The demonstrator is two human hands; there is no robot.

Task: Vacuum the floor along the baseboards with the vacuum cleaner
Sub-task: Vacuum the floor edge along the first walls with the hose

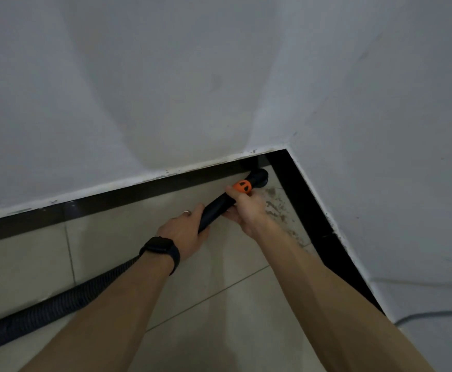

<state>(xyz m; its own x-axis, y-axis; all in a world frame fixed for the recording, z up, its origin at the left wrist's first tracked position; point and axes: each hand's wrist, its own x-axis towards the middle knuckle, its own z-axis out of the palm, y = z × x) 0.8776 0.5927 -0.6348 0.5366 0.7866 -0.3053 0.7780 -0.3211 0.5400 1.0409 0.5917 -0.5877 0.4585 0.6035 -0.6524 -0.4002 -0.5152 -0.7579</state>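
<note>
A black vacuum wand (218, 208) with an orange collar (242, 187) points into the corner of the room, its round nozzle (259, 178) down on the floor against the dark baseboard (144, 191). My left hand (185, 233), with a black watch on the wrist, grips the rear of the wand. My right hand (247, 208) grips it just behind the orange collar. A ribbed black hose (58, 304) trails from the wand to the lower left across the beige tiles.
Two white walls meet at the corner (286, 146). A second dark baseboard (318, 224) runs along the right wall. Grey dust and grit (278, 208) lie on the tile beside it. A thin pale cable (434, 315) lies at the lower right.
</note>
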